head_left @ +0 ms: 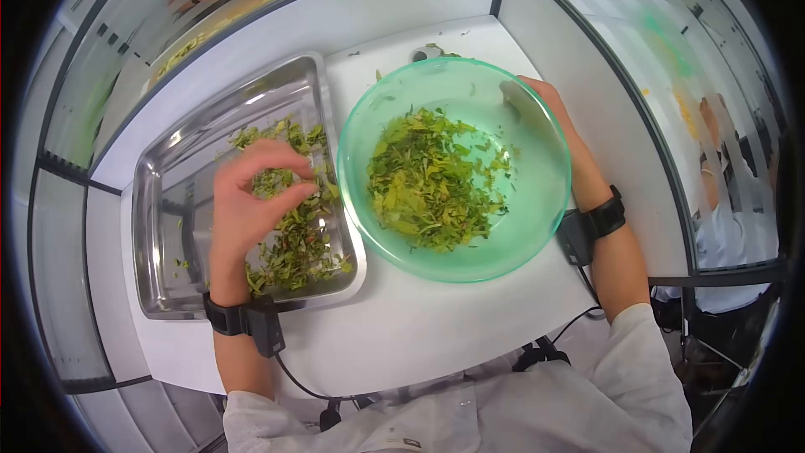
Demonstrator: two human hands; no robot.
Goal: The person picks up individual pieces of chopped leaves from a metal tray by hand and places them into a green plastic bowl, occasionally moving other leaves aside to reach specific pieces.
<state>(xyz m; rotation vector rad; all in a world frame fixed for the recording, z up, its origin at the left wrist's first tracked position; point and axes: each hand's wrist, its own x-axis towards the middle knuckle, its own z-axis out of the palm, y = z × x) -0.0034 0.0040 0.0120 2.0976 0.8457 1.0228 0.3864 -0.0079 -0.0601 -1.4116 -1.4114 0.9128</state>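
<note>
Two hands busy: left hand curled near-pinch over the steel tray, mid-left, can't tell if it's holding anything; right hand against the green bowl, right of centre, grip unclear. Lean on its rim and leaves could spill.

No text, label, brand, number or sign can be read. A small dark-and-light patch on the shirt, at the lower edge of the view, looks like a tag, but it is too small to make out. A row of dark marks stands on the glass at the upper left; these show as plain blots, with no letter or number to be told in them.
</note>
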